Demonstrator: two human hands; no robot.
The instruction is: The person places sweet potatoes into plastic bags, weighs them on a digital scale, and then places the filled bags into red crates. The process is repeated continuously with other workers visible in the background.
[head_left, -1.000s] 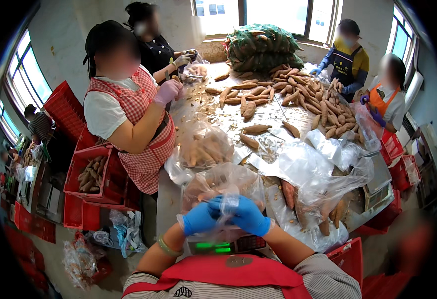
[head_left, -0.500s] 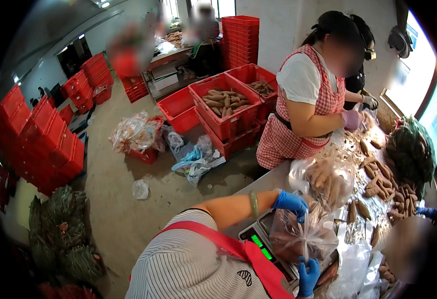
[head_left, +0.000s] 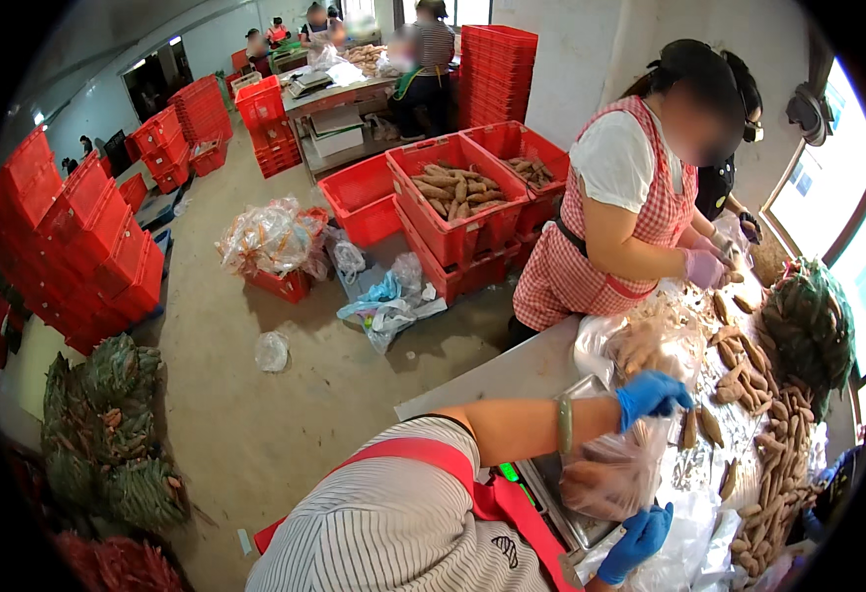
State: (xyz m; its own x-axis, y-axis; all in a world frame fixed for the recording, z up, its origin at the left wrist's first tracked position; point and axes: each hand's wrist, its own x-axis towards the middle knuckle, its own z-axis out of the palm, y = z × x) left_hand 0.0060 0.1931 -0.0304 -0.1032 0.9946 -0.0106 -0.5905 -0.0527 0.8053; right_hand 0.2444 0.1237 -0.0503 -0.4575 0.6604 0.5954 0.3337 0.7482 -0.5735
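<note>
My left hand (head_left: 652, 398) in a blue glove is closed on the gathered top of a clear plastic bag (head_left: 612, 472) of sweet potatoes. Below it in the picture, my right hand (head_left: 635, 543), also blue-gloved, grips the bag's other side. The bag rests on a metal scale (head_left: 561, 523) with a green display, partly hidden by my arm. Another filled bag (head_left: 650, 345) lies beyond my left hand, and loose sweet potatoes (head_left: 778, 464) are piled along the right of the metal table (head_left: 462, 380), beside crumpled clear plastic (head_left: 689, 538).
A co-worker in a checked apron (head_left: 610, 247) stands close by, another behind. Red crates (head_left: 452, 227), some holding sweet potatoes, crate stacks (head_left: 107, 257), a bundle of plastic (head_left: 270, 237) and green mesh sacks (head_left: 102, 434) stand on the floor (head_left: 265, 434). Further workers (head_left: 423, 69) are at a back table.
The view swung sharply to the left from the first frame. Since the middle frame, my left hand has moved rightward and upward with the bag's top; the checked-apron co-worker's hands have shifted slightly.
</note>
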